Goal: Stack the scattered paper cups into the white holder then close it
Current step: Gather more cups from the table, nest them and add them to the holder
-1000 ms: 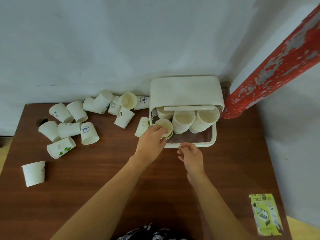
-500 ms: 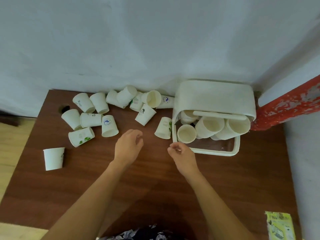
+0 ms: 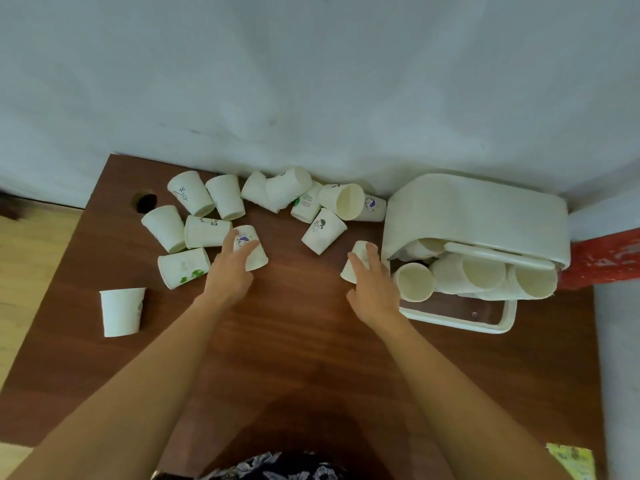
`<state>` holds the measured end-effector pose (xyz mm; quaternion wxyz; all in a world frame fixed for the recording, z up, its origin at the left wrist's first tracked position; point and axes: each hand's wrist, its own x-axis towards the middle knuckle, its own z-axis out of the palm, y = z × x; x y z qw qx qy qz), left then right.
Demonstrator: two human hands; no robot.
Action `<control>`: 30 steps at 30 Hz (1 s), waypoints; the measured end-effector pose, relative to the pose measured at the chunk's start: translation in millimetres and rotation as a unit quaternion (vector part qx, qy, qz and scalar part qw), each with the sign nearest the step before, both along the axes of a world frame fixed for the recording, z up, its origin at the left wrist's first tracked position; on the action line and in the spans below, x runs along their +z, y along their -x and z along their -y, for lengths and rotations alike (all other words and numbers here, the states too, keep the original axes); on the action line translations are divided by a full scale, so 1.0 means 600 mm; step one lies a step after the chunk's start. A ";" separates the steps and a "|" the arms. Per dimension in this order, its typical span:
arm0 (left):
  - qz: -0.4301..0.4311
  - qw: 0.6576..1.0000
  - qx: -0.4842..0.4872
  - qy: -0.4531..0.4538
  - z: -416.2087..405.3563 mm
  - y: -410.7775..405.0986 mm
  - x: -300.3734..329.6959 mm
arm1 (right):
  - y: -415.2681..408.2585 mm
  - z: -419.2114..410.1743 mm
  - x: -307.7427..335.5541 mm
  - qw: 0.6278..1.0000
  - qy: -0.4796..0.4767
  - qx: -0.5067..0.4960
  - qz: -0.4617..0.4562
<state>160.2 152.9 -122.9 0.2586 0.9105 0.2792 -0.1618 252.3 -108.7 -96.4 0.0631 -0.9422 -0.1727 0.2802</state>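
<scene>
Several white paper cups (image 3: 204, 232) lie scattered along the back of the brown table (image 3: 294, 341). My left hand (image 3: 230, 271) reaches among them, its fingers and thumb around a cup with a blue logo (image 3: 254, 259). Over by the holder, my right hand (image 3: 375, 291) grips another fallen cup (image 3: 358, 252) just to its left. The white holder (image 3: 478, 209) stands at the back right with its lid raised. Several cups (image 3: 415, 282) lie on their sides inside it, mouths toward me, above its front tray rim (image 3: 457, 320).
One cup (image 3: 121, 311) stands apart near the table's left edge. A round hole (image 3: 145, 200) is in the back-left corner. A red peeling pipe (image 3: 606, 258) passes right of the holder. A yellow leaflet (image 3: 568, 462) lies at the front right. The wall runs behind.
My left hand left the holder, swung left and reached the blue-logo cup. My right hand moved from the holder's front rim up to the cup beside the holder. The view shifted left.
</scene>
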 end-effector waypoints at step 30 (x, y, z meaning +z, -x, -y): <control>0.088 0.976 0.163 0.115 0.150 0.019 0.048 | 0.065 0.134 0.128 0.746 -0.376 -0.545 0.060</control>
